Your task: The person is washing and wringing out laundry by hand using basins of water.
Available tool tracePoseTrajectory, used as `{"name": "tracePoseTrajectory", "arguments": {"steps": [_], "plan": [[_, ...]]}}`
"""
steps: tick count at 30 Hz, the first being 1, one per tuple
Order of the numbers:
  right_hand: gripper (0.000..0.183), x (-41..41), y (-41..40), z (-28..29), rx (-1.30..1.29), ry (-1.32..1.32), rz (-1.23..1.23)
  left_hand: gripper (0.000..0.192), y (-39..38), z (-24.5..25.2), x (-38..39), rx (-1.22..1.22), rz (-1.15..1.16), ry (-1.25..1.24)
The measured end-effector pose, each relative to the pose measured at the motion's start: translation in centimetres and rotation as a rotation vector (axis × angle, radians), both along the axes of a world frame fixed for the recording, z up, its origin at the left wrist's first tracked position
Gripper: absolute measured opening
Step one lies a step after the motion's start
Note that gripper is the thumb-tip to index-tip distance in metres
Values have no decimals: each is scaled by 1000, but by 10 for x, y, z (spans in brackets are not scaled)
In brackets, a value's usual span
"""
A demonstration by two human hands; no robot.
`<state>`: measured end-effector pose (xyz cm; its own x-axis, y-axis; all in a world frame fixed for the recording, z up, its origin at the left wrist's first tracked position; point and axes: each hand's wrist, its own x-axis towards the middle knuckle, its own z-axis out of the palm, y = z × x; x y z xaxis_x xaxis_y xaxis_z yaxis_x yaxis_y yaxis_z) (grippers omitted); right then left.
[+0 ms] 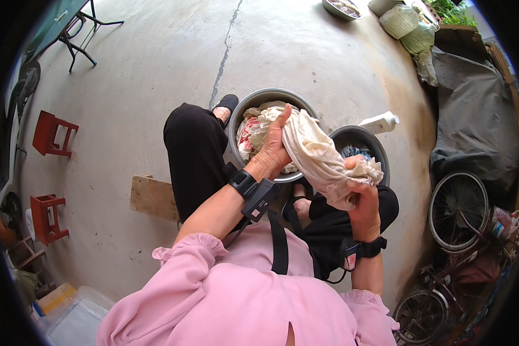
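A cream-coloured cloth [313, 149] is stretched between my two hands. My left hand [274, 145] lies against its upper left end with the thumb raised; the fingers are mostly hidden by the cloth. My right hand [364, 197] grips the bunched lower right end. Beneath my left hand stands a large metal basin [273, 93] with more cream fabric [268, 113] and a red-patterned cloth [247, 132] in it. A smaller basin [382, 151] beside it, partly behind the cloth, contains blue fabric [357, 151].
A white plastic bottle [379, 123] lies beyond the smaller basin. Red stools [52, 134] and a wooden board [153, 197] are at the left. Bicycle wheels [458, 212] and a dark tarpaulin [471, 108] line the right side. Another basin [341, 9] stands at the far edge.
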<state>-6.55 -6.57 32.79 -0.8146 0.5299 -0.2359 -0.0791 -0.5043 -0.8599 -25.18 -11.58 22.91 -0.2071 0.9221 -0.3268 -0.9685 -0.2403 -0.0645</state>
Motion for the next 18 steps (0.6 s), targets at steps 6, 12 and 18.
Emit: {"name": "tracePoseTrajectory", "arguments": {"steps": [6, 12, 18], "plan": [[78, 2, 33, -69, -433, -49, -208, 19, 6, 61, -27, -125, 66, 213], [77, -51, -28, -105, -678, 48, -118, 24, -3, 26, -13, -214, -37, 196], [45, -73, 37, -111, -589, 97, -454, 45, -29, 2, -8, -171, -16, 95]]}}
